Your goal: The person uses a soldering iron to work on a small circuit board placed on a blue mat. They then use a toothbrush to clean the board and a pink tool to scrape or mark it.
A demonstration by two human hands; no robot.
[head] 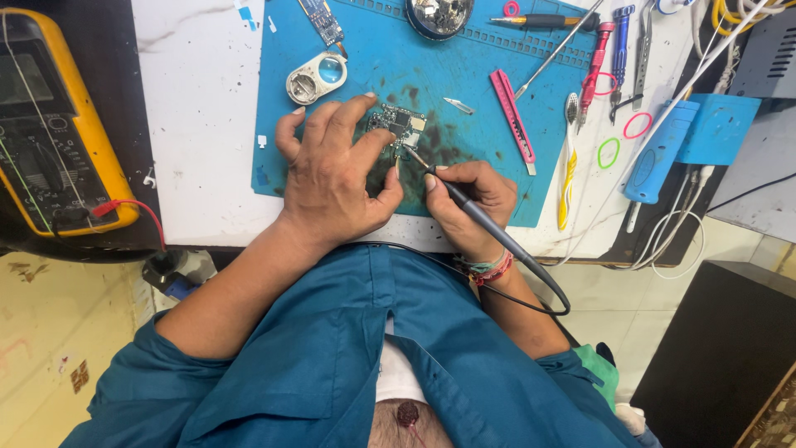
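— Pinning what, exactly?

— Pinning the small circuit board (400, 129) to the blue mat (365, 50). My left hand (336, 178) lies over its left side, fingers (352, 112) curled onto its far and left edges, thumb pressing near its near edge. Only the board's right part shows past my fingertips.

— And the other hand?

— My right hand (468, 203) is closed round the dark soldering iron (473, 211) like a pen. Its tip touches the board's near right corner, just right of my left thumb. The cord runs back past my wrist.

— What lies around you?

— A pink utility knife (512, 116) on the mat to the right, a round metal dish (439, 15) at the far edge, and a yellow multimeter (54, 124) well apart on the left.
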